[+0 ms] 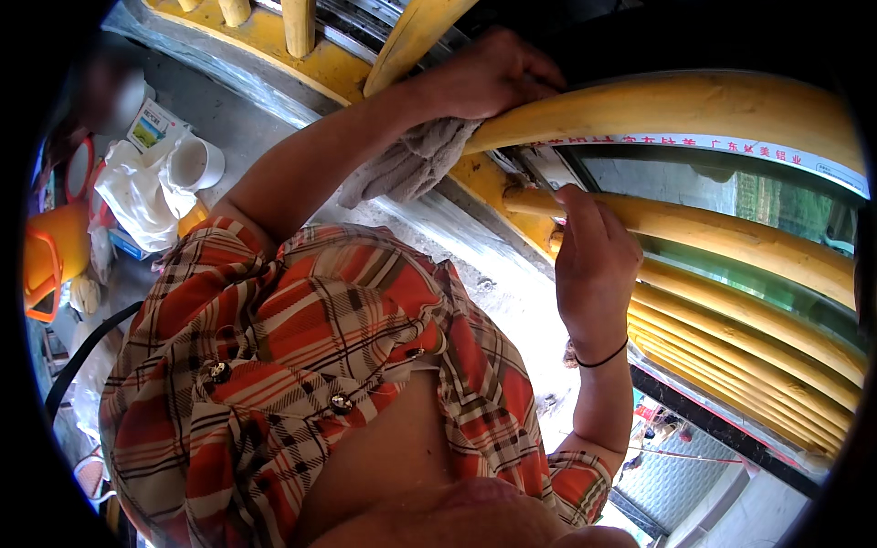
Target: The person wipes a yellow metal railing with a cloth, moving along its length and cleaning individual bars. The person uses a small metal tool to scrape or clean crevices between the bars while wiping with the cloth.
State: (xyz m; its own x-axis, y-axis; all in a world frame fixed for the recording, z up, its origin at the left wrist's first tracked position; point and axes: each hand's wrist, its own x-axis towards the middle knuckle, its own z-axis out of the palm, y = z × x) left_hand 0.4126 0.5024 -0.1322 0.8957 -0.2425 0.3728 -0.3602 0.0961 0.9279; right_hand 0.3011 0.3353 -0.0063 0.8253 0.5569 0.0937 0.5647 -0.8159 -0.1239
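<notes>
My left hand (500, 75) reaches across the top of the view and holds a bunched grey cloth (418, 157) against a thick yellow wooden bar (658, 109). Folds of the cloth hang below the wrist. My right hand (596, 260), with a thin black band (603, 357) on its wrist, is raised at a lower yellow wooden bar (733, 229). Its fingers are curled at that bar, and most fingertips are hidden. Several such bars run side by side in front of a window pane (692, 185). A printed strip (747, 152) bearing writing runs along its frame.
A pale stone ledge (479, 240) lies below the yellow frame. At the left are a white mug (195, 163), a white plastic bag (137, 195), a printed box (154, 127) and an orange plastic container (62, 240). A patterned metal panel (685, 455) shows at lower right.
</notes>
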